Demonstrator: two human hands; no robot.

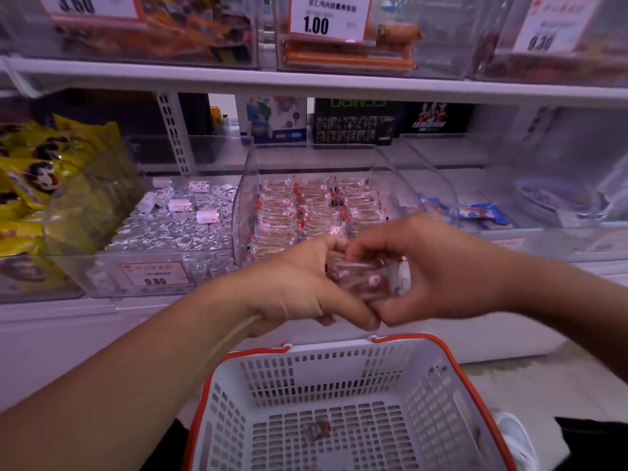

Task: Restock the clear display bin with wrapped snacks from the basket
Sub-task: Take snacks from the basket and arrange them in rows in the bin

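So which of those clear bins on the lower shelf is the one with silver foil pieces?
The bin left of the centre one, behind the 9.80 price tag; the centre bin holds clear, red-trimmed packets instead.

Foil-wrapped sweets (176, 229) fill a bin beside yellow packets (37, 185).

Both bare forearms reach forward and meet mid-frame. The left arm enters from seven o'clock, the right from three o'clock. The left hand (299, 283) and the right hand (431, 266) face each other with curled fingers (365, 241), thumb tips touching at six o'clock, jointly gripping a bundle of wrapped snacks (367, 277) between them.
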